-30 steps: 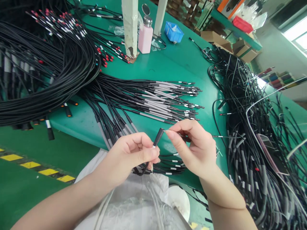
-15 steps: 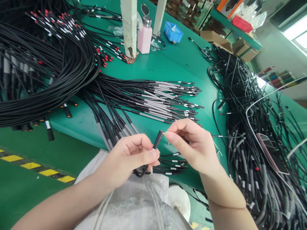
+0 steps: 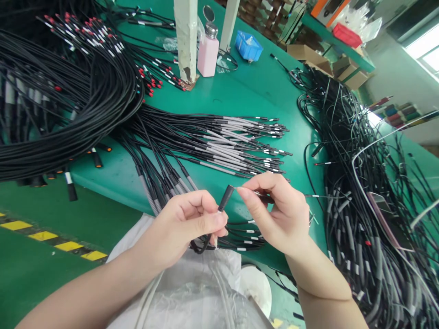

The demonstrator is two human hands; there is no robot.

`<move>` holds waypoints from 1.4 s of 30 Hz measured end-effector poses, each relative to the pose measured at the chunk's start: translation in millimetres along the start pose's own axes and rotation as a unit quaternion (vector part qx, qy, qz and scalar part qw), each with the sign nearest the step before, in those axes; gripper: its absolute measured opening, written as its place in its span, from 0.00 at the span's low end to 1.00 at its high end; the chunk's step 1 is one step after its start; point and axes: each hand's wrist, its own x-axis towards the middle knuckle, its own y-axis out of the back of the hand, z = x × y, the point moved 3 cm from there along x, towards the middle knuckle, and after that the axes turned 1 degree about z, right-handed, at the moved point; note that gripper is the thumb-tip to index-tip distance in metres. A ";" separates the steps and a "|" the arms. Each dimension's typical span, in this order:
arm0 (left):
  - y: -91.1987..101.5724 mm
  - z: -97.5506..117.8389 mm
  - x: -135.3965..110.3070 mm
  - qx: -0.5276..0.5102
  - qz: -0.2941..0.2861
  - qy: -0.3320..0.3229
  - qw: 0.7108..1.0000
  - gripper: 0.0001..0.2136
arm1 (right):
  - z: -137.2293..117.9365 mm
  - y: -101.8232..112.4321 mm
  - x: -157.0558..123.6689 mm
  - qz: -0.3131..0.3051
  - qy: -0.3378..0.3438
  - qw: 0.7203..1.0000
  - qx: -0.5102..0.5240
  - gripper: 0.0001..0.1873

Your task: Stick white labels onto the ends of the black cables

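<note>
My left hand [image 3: 197,219] is closed on a black cable just below its end. The cable's thick black connector [image 3: 225,198] sticks up, tilted to the right, out of my thumb and forefinger. Below my fingers the cable bends back in a loop. Just right of the connector tip, thumb and forefinger of my right hand [image 3: 279,205] are pinched together. Something thin and pale shows between them and the tip, too small to name. Behind my hands, a bundle of black cables with grey ribbed sleeves [image 3: 224,148] lies on the green table [image 3: 254,98].
Coiled black cables [image 3: 113,105] with red-tipped ends fill the left. A tangled cable pile [image 3: 350,151] covers the right, with a phone [image 3: 389,219] on it. A pale post [image 3: 186,41], a pink bottle [image 3: 207,55] and a blue basket [image 3: 248,45] stand at the back.
My right hand has moved very slightly right and down, away from the connector tip. My left hand holds the cable almost unchanged.
</note>
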 end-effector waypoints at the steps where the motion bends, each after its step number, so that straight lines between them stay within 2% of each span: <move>1: 0.1 0.0 0.1 0.000 -0.001 0.000 1.000 0.14 | -0.3 0.1 0.0 0.002 0.001 1.000 -0.003 0.06; 27: 2.0 0.1 -7.9 0.022 0.001 -0.014 1.000 0.12 | -3.0 0.1 -1.0 -0.002 0.013 1.000 -0.015 0.06; 36: -0.2 2.2 -10.5 0.065 0.023 -0.013 0.998 0.13 | -3.7 2.8 -0.1 -0.017 -0.018 0.999 0.027 0.04; 42: -0.5 0.7 -11.4 0.059 0.007 -0.019 0.998 0.12 | -2.9 1.5 -2.1 -0.032 -0.047 0.996 0.066 0.05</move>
